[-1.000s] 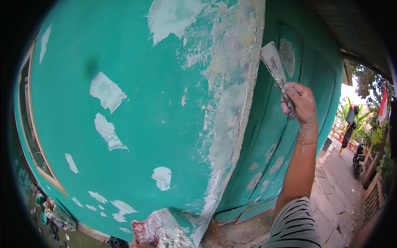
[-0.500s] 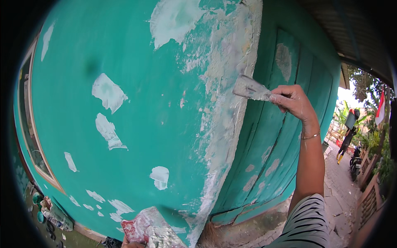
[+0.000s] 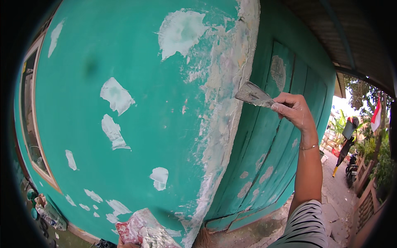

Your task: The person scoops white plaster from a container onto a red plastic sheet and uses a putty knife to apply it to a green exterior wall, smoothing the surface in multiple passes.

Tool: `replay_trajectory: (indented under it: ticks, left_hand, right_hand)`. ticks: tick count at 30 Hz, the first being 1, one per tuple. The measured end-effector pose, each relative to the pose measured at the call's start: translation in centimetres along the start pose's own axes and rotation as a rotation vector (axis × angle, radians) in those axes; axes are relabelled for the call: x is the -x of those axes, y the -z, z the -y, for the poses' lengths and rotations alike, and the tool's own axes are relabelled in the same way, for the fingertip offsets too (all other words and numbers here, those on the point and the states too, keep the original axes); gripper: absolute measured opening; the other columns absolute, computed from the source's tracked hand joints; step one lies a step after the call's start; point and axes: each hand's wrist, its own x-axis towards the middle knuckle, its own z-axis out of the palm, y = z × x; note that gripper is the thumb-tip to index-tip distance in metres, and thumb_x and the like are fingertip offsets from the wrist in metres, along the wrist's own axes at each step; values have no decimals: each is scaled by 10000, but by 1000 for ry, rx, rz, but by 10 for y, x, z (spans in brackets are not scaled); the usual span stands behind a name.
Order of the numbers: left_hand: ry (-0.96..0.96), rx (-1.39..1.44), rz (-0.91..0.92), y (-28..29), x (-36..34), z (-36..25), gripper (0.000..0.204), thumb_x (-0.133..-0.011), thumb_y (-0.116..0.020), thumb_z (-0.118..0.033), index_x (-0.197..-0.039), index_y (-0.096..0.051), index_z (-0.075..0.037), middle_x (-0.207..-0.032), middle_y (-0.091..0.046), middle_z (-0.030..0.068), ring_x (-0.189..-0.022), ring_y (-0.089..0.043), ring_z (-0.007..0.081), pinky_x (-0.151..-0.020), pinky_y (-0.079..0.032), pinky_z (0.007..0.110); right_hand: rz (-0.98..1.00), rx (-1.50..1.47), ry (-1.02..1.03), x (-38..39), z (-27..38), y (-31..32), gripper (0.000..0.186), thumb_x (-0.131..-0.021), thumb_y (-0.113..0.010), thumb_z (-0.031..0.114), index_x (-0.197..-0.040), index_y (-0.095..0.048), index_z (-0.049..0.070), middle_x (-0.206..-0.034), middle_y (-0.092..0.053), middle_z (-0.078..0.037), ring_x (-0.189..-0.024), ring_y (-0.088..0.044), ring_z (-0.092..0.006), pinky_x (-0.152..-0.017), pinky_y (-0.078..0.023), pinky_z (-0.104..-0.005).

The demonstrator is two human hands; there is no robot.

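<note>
Right hand (image 3: pixel 294 110) fingers still clamped on putty knife (image 3: pixel 253 94), blade now nearer wall corner (image 3: pixel 231 103).

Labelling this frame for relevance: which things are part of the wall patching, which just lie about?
In use:
right hand holding putty knife
green wall, white filler patches
filler-smeared board at the lower edge; the left hand barely shows

Lying about:
green door
window frame
clutter on the ground
distant person

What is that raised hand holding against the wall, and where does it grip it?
The right hand holds a putty knife by its handle, blade toward the patched wall corner. The left hand is mostly out of view.
</note>
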Motion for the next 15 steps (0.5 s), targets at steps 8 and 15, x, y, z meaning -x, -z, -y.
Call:
replay_trajectory:
  ticks: [8, 15]
  left_hand:
    - [-78, 63, 58, 3, 11, 1, 449, -695, -493, 62, -1131, -532, -38, -905, -609, 98, -776, -627, 236, -677, -553, 369]
    - [-170, 89, 45, 15, 22, -2, 670, -668, -450, 92, -1321, -466, -60, -1017, -594, 116, -831, -620, 261, -709, -558, 401]
  right_hand:
    - [-48, -210, -125, -5, -42, 20, 228, -875, -712, 222, -893, -693, -4, -710, -615, -44, -549, -557, -91, -459, -401, -208]
    - [-164, -659, 111, -19, 29, -10, 281, -972, -603, 235, -995, -645, -41, -727, -600, -48, -535, -542, -82, -465, -443, -213]
